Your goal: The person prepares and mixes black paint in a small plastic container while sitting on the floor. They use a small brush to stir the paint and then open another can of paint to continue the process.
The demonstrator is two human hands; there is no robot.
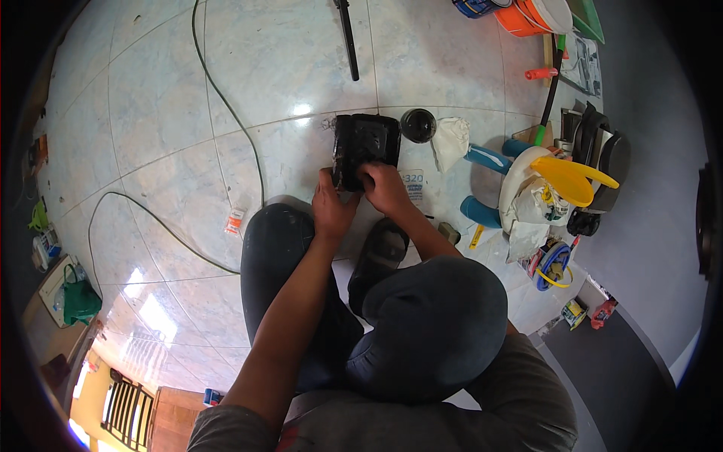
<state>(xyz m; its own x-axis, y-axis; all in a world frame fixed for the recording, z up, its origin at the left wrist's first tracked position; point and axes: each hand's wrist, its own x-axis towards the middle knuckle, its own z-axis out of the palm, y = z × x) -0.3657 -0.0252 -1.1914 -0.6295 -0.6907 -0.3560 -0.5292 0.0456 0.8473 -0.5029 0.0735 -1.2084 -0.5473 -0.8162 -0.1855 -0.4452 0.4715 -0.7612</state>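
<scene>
1. Grey-white glossy tile floor [158, 90]: poss. slip surface.
2. Black boxy object [381, 129]: on floor; could skid if pressed unevenly.
3. L hand [334, 209]: at obj.'s near-left corner, fingers bent; grip firmness can't tell.
4. R hand [387, 188]: over near side, fingers bunched; pinch, if any, can't tell.
5. Dark round shiny vessel [419, 126]: just R of obj.; might tip if obj. shoved R.
</scene>
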